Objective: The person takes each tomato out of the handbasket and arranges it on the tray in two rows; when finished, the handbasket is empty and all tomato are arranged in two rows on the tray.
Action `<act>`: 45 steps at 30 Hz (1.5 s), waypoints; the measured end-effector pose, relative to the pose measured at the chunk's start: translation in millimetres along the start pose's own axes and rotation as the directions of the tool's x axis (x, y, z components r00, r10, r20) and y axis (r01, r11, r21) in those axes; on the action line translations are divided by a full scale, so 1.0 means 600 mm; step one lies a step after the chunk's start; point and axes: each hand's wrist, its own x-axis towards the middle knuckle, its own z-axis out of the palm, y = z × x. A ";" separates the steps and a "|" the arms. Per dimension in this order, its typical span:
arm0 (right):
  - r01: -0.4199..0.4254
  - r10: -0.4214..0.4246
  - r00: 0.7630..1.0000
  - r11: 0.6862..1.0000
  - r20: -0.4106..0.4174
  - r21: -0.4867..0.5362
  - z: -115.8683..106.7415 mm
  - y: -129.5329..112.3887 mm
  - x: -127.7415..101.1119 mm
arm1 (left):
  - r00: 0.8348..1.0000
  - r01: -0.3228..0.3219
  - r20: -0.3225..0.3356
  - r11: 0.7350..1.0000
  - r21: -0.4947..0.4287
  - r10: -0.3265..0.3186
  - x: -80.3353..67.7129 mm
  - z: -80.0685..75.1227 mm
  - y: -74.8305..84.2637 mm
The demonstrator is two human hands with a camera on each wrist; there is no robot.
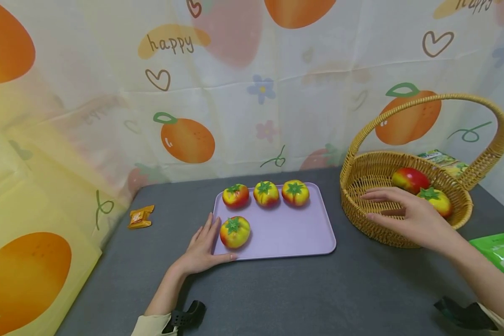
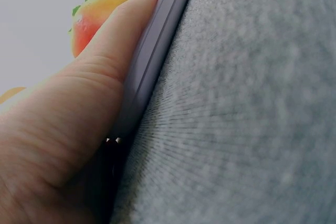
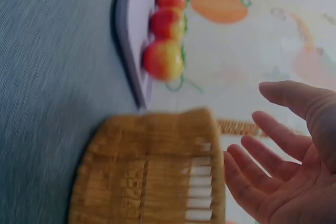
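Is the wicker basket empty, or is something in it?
Not empty: the head view shows a mostly red fruit and a mostly yellow fruit inside the wicker basket; the right hand hides part of it.

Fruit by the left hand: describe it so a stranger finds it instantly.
Find the purple tray on the grey table. Near its left end, beside the left hand, sits a yellow-and-red fruit. It sits alone, in front of three others.

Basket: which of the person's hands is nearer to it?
Right. The right hand appears over the basket in the head view; the left hand is well to its left, touching the tray.
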 end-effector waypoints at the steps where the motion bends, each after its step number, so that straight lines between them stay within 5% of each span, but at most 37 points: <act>1: -0.003 0.003 1.000 1.000 -0.005 -0.002 -0.004 0.006 -0.002 | 1.000 0.000 0.001 1.000 -0.002 0.000 0.000 0.000 0.000; 5: -0.012 0.008 0.999 0.994 -0.039 -0.107 -0.019 0.032 -0.009 | 1.000 0.003 0.005 1.000 -0.010 -0.003 -0.001 0.002 -0.002; 11: -0.022 0.002 0.998 0.940 -0.060 -0.341 -0.044 0.071 -0.016 | 1.000 0.003 0.005 1.000 -0.019 -0.003 -0.002 0.003 -0.004; 24: -0.171 0.174 0.984 0.886 -0.034 -0.432 -0.066 0.135 -0.010 | 1.000 -0.001 0.000 1.000 -0.012 0.001 -0.001 0.005 -0.007; 34: -0.292 0.352 0.935 0.828 0.037 -0.479 -0.080 0.145 -0.003 | 1.000 0.005 0.004 1.000 -0.016 -0.005 0.000 0.004 -0.007; 45: -0.323 0.409 0.910 0.798 0.064 -0.509 -0.085 0.149 0.000 | 1.000 -0.002 0.003 1.000 -0.008 0.002 0.000 0.002 -0.004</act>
